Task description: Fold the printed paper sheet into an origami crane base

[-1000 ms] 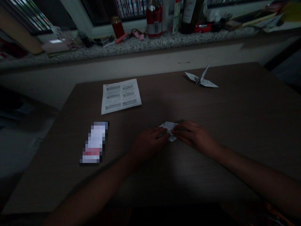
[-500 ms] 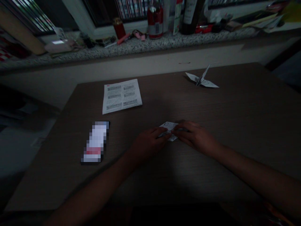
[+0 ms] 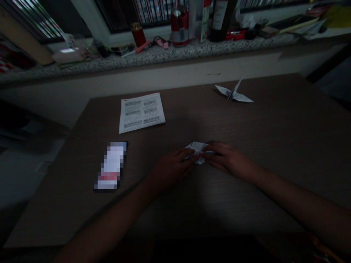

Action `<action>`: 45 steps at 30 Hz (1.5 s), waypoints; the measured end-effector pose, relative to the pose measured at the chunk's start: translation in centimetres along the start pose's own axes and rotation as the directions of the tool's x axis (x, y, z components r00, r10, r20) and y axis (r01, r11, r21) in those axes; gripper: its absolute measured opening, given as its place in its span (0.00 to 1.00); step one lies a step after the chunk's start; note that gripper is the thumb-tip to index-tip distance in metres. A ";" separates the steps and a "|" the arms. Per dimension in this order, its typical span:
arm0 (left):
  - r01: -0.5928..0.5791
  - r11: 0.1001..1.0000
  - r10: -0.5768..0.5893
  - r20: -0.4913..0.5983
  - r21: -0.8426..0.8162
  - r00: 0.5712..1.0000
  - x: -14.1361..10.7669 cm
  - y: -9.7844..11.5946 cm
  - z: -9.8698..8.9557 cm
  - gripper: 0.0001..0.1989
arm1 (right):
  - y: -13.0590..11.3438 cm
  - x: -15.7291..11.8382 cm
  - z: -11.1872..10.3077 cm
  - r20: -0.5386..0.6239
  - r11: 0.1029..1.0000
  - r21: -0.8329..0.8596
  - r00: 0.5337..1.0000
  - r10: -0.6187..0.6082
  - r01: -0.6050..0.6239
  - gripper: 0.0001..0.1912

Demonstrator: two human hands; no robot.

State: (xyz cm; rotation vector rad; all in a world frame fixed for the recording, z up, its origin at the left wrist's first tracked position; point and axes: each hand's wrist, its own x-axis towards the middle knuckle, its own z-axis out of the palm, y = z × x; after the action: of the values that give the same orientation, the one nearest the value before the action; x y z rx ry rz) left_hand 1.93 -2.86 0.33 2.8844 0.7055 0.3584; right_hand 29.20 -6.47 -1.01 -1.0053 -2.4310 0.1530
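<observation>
A small piece of folded printed paper (image 3: 197,147) lies on the brown table between my two hands. My left hand (image 3: 175,164) holds its left side, thumb and fingers pressed onto the paper. From the other side, my right hand (image 3: 229,159) pinches the right part with its fingertips, which cover that edge. The fingertips of both hands nearly meet at the paper's middle. Some folds are hidden under the fingers, and the dim light blurs the creases.
A folded paper crane (image 3: 233,94) stands at the table's far right. A printed sheet (image 3: 142,112) lies at the back left, with a phone (image 3: 112,166), its screen lit and pixelated, nearer me. Behind, a granite sill (image 3: 153,54) carries a red can (image 3: 180,27), a dark bottle (image 3: 219,20) and clutter.
The hands and folded paper stay almost in place; the right fingertips shift very slightly. The whole view moves a little with the head.
</observation>
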 end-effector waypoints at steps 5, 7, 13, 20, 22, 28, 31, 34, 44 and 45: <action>-0.027 1.000 0.026 -0.033 -0.016 0.999 -0.4 -0.5 0.5 0.18 | 0.1 0.0 0.1 -0.008 1.000 -0.005 1.000 -0.005 0.005 0.15; -0.043 0.999 0.042 -0.048 -0.026 0.998 -0.5 -0.7 0.8 0.18 | 0.1 -0.1 0.1 -0.009 1.000 -0.024 1.000 -0.017 0.017 0.15; -0.028 0.999 0.027 -0.036 -0.041 0.999 -0.6 -0.7 0.6 0.19 | 0.2 -0.1 0.1 -0.014 1.000 -0.007 1.000 -0.027 0.027 0.15; -0.032 0.999 0.032 -0.014 -0.020 0.999 -0.5 -0.6 0.3 0.19 | 0.1 -0.1 0.0 0.013 1.000 0.001 1.000 -0.005 0.005 0.16; -0.048 0.999 0.048 -0.009 0.000 0.999 -0.5 -0.5 0.3 0.19 | 0.1 -0.1 0.0 0.025 1.000 -0.020 1.000 -0.010 0.011 0.16; -0.070 0.997 0.070 -0.006 0.040 0.998 -0.4 -0.3 0.6 0.19 | -0.2 -0.3 0.0 0.075 0.995 -0.099 0.997 -0.025 0.032 0.18; -0.075 0.996 0.075 0.001 0.046 0.997 -0.5 -0.3 0.6 0.19 | -0.1 -0.6 0.1 0.099 0.993 -0.110 0.995 -0.023 0.034 0.20; -0.062 0.997 0.061 0.015 0.043 0.998 -0.5 -0.4 0.4 0.20 | -0.1 -0.8 0.3 0.115 0.989 -0.133 0.992 -0.047 0.062 0.21; -0.020 0.999 0.018 0.054 0.038 0.998 -0.6 -0.5 -0.1 0.21 | -0.6 -0.6 -0.3 0.146 0.992 -0.126 0.989 -0.001 0.019 0.21; -0.025 0.999 0.022 0.059 0.039 0.998 -0.6 -0.6 -0.2 0.21 | -0.6 -0.6 -0.4 0.143 0.993 -0.116 0.990 0.003 0.014 0.20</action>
State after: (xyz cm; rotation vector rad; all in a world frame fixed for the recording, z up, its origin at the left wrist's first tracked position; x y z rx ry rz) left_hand 1.06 -2.55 0.32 2.9298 0.6771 0.2648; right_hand 29.39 -7.40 -0.70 -1.0713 -2.5985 0.0844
